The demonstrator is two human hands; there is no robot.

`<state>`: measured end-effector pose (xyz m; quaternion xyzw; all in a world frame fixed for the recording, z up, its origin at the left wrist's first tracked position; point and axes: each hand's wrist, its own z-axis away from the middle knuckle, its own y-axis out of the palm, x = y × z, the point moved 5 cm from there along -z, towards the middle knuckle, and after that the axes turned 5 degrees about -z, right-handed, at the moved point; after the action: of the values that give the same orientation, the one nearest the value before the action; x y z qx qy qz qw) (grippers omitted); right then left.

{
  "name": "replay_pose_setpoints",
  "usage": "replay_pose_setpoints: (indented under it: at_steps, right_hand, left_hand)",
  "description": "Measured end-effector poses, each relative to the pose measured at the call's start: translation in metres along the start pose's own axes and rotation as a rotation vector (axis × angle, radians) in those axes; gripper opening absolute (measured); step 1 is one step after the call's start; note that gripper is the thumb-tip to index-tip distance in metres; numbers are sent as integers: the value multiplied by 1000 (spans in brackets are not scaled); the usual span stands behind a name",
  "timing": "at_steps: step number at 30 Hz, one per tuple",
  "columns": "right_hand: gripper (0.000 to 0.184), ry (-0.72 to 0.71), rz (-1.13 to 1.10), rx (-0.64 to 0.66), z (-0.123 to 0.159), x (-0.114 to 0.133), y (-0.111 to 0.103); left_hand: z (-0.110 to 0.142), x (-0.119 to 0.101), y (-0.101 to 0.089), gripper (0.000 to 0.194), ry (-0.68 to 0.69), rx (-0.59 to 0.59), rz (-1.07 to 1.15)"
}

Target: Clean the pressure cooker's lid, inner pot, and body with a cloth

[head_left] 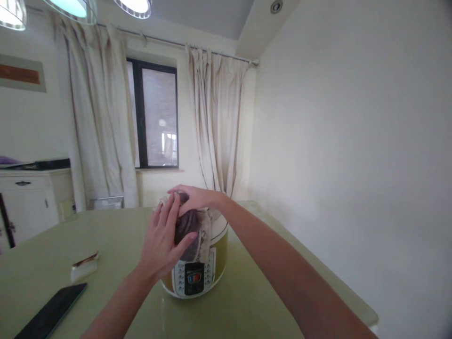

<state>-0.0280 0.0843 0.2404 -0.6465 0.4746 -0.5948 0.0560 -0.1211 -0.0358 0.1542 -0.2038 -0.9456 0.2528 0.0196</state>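
Observation:
An electric cooker [221, 254] with a white lid, olive-green sides and a front button panel stands upright on the table. Over its lid and upper front lies a bunched dark grey-purple cloth [187, 226] with a pale lace-like edge. From the left, my left hand [160, 242] holds the cloth, its fingers on top and the thumb apart near the panel. My right hand [196, 198] reaches across the lid and bends over the cloth's far top part, close to my left fingertips. Parts of the cloth and lid are hidden under both hands.
The pale green table [123, 235] has a rounded corner at right, beside a white wall. A dark phone-like slab [51, 310] and a small wrapper-like packet [84, 267] lie at left. A white cabinet [31, 197] stands beyond, near curtains and a window.

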Motion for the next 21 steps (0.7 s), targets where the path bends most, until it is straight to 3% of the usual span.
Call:
replay_pose_setpoints:
  at_steps: [2,4,6,8,12,17,21]
  right_hand:
    - [68,103,-83,-55,5,-13,-21]
    - [49,154,16,-292,10,-29,-38]
    - [29,131,180,-462,12,-45,-40]
    - [18,79,278,-471,12,-59,-26]
    - [29,13,321,-445,14,-72,-6]
    - [32,8,354,-436,20,-68,-6]
    - [40,41,400,-469,20,-70,-7]
  left_hand:
    - [3,14,7,90,-47,24,-90]
    - [-2,33,11,67,-116,87,-121]
    - [-15,54,14,45,-213,186,-157]
    - [-33,75,19,39,-326,308,-223]
    - [-69,112,48,51,-458,484,-251]
    - [-90,152,88,52,-550,456,91]
    - [-70,178,102,62,-679,411,354]
